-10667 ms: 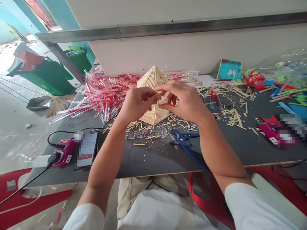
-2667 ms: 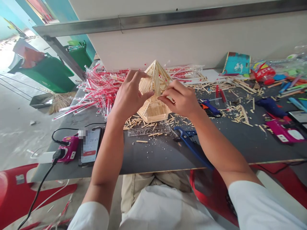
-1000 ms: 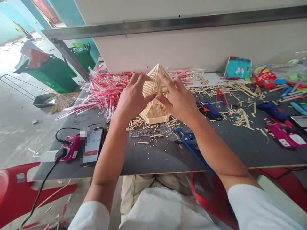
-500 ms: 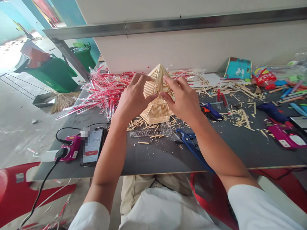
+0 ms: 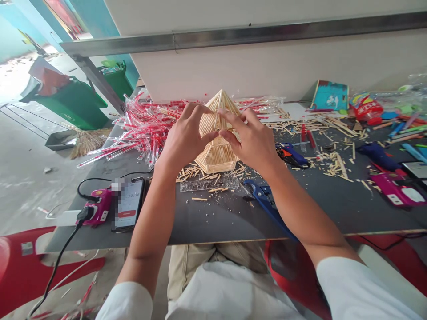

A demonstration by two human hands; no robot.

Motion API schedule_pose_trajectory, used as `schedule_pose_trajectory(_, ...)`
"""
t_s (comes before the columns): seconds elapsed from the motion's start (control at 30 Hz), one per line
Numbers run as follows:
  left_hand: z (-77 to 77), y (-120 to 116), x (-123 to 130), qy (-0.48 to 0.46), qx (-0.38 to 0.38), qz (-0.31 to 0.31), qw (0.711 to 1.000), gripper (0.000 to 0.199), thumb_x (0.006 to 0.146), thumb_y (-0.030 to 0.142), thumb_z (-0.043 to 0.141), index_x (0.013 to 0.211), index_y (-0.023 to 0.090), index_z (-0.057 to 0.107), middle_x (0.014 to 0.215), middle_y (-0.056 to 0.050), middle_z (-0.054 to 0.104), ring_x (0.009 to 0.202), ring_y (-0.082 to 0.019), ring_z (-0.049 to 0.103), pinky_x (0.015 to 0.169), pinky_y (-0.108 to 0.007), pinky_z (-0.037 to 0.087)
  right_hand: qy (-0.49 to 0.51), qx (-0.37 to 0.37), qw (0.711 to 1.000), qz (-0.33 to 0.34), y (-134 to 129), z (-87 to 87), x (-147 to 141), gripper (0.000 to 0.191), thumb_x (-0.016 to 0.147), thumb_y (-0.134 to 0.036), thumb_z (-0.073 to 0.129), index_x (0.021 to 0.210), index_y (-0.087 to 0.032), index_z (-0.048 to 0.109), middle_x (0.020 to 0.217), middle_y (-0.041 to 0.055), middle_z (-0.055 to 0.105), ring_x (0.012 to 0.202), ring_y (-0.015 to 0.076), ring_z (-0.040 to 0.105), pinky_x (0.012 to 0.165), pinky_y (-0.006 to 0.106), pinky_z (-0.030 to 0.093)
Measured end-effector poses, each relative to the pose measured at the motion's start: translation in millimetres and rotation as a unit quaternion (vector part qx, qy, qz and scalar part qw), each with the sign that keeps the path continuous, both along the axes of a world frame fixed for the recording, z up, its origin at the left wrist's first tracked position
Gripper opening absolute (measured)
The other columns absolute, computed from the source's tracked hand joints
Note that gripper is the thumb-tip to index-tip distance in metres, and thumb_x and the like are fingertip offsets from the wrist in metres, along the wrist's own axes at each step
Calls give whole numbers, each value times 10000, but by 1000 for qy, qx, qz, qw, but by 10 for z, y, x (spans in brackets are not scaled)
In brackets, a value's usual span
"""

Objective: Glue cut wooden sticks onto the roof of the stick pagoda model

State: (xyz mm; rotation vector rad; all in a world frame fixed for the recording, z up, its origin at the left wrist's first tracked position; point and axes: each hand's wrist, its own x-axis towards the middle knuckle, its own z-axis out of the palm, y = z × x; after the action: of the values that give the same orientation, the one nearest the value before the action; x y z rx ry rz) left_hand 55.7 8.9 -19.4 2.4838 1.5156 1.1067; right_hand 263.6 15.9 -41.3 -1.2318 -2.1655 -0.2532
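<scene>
A small model house built of thin wooden sticks, with a pointed roof, stands on the dark table in front of me. From the left, my left hand reaches around its roof, index finger and thumb curved against the sticks. My right hand is on the opposite side with its index finger and thumb at the roof's front ridge. The fingertips of both hands nearly meet there. Just in front of the model lie a clear ruler and several loose stick pieces. A blue cutter rests beneath my right forearm.
Red-and-clear plastic wrappers heap at the back left. A phone and a pink power adapter sit at the left. Blue glue guns, stick scraps and another pink adapter lie at the right.
My right hand has shifted slightly left, bringing its index finger and thumb closer to my left fingertips at the roof. My left hand and the model have barely moved.
</scene>
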Motion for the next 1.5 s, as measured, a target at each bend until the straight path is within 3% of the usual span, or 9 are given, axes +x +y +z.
schedule_pose_trajectory(0.23,-1,-6,-8,4,2,3,1000,440,881,341,758,1283,262,597,1374,-100,591,1120,-298,677,788,-391,597,28,-7,1000,1,58,-15,28,610,1068,-603,322,1552,-261,465,1202,139,610,938,256,651,740,375,536)
schedule_pose_trajectory(0.4,9,-13,2,5,0,1,1000,433,886,340,754,1280,259,596,1366,-101,592,1145,-307,667,800,-392,602,12,-24,999,26,51,-6,30,575,1071,-520,374,1607,-310,383,1200,123,596,957,261,640,753,382,540)
schedule_pose_trajectory(0.57,9,-12,3,6,2,0,1000,430,888,310,745,1289,266,597,1361,-100,591,1166,-307,653,831,-414,608,-27,-39,999,15,16,8,2,543,1061,-480,447,1581,-325,455,1215,118,588,908,233,633,699,341,515)
schedule_pose_trajectory(0.77,-11,3,-13,10,9,-4,1000,441,889,317,744,1300,277,588,1355,-94,590,1131,-295,659,827,-412,608,1,-30,999,36,7,16,18,505,1072,-467,422,1534,-279,502,1204,112,598,938,223,638,742,354,538)
schedule_pose_trajectory(0.93,-17,5,-44,11,2,-14,1000,431,911,347,720,1314,296,575,1363,-82,589,943,-228,690,789,-392,594,62,-19,996,67,12,9,14,342,1076,-366,406,1314,-235,614,1224,109,621,961,212,638,796,381,558)
schedule_pose_trajectory(1.1,-3,1,-73,14,1,-13,1000,402,908,354,721,1287,294,601,1340,-72,604,770,-160,667,734,-366,572,85,-12,989,124,28,0,26,256,1074,-263,423,1027,-203,668,1055,69,685,1007,189,661,854,361,541)
schedule_pose_trajectory(1.3,97,-63,-108,23,0,0,1000,351,903,336,736,1231,271,625,1305,-61,639,739,-143,655,722,-350,569,96,-34,983,156,34,-17,80,226,1069,-358,512,1018,-216,680,1034,34,731,942,164,687,835,334,512)
schedule_pose_trajectory(1.5,220,-160,-201,36,9,16,999,302,915,359,726,1189,245,670,1218,-50,711,710,-139,669,734,-367,556,117,-23,977,178,34,43,152,197,1049,-357,571,989,-202,675,951,19,737,813,130,665,723,299,479)
